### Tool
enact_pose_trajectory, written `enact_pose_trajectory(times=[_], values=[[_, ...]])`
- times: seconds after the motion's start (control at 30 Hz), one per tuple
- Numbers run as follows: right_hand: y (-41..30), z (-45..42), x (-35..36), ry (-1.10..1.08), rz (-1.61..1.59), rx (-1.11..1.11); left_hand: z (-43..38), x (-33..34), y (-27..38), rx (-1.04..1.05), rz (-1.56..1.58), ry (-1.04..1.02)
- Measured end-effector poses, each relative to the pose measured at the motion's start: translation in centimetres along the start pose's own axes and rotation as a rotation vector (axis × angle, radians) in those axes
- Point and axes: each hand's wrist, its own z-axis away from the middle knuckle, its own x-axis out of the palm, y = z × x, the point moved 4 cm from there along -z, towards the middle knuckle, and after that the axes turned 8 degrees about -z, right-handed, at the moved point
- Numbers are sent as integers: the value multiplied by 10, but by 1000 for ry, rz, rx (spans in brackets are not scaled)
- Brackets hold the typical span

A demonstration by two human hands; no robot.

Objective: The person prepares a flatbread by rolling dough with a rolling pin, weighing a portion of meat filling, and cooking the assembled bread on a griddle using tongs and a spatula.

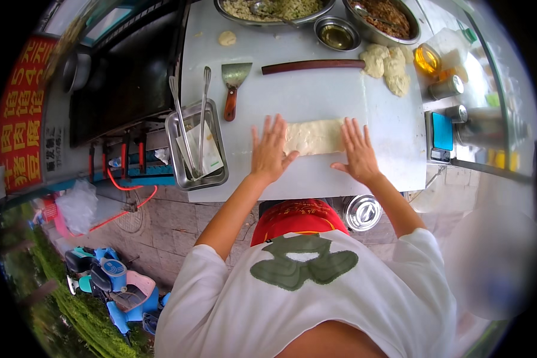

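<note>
A flattened rectangular slab of pale dough [314, 136] lies on the white work surface [313, 176] in front of me. My left hand [270, 150] rests palm down at its left end, fingers spread. At the opposite end my right hand [358, 150] lies flat, its fingers over the edge of the dough. Neither hand grips anything. Beyond them a dark wooden rolling pin [313, 66] stretches crosswise, its right tip touching lumps of dough [391, 67]. Up and to the left of my left hand lies a scraper [232, 89] with a wooden handle.
A metal tray [223, 168] with tongs [203, 121] stands left, beside a dark griddle [125, 76]. Along the back are bowls of pale filling [273, 11] and brown filling [385, 20], a small bowl of oil [337, 36] and a dough piece [227, 38]. A scale [441, 134] sits right.
</note>
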Motion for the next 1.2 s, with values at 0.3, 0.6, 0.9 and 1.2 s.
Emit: enact_pose_trajectory(times=[0.3,0.6,0.9,1.2], values=[[-27,6,13,19,-67,-105,17,10,49,187,-26,-46],[-42,15,33,29,-98,-249,30,25,70,116,-16,-95],[-19,-7,34,76,-1,-185,9,35,64,140,-52,-90],[-7,-25,22,35,-19,-195,4,27,60,83,-95,-31]])
